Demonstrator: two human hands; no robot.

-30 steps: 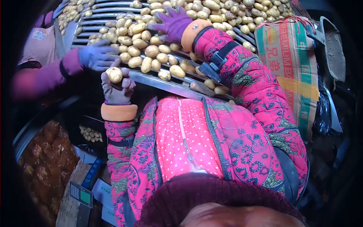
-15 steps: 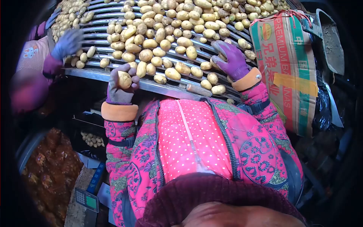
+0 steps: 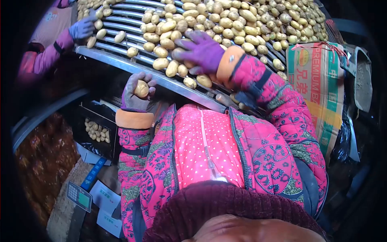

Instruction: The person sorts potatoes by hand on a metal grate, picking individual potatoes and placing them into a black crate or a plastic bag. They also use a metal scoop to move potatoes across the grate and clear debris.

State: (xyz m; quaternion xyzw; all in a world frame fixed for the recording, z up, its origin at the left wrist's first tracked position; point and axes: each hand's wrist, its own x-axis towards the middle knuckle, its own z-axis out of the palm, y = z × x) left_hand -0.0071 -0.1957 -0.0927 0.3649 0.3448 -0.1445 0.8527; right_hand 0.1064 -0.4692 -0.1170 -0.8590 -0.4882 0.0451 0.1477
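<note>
My left hand [image 3: 133,100], in a purple and grey glove, is palm up just in front of the rack's metal edge. Its fingers curl around a single potato [image 3: 141,89]. My right hand [image 3: 204,53], gloved in purple, reaches across the metal-bar rack [image 3: 133,38] with its fingers spread. It lies palm down on several potatoes, partly covering them. Loose yellow potatoes [image 3: 171,68] sit around and in front of that hand. A larger heap of potatoes [image 3: 258,24] covers the rack's far right.
A co-worker's blue-gloved hand [image 3: 82,29] is at the rack's left end. To the right stands a printed cardboard box [image 3: 298,97] beside a metal scoop [image 3: 363,84]. Lower left are a dark box holding potatoes [image 3: 85,146] and a scale display [image 3: 80,197].
My right hand has moved left over the potatoes from the rack's right side. My left hand, still holding the potato, is now clear of the rack edge. The view has shifted.
</note>
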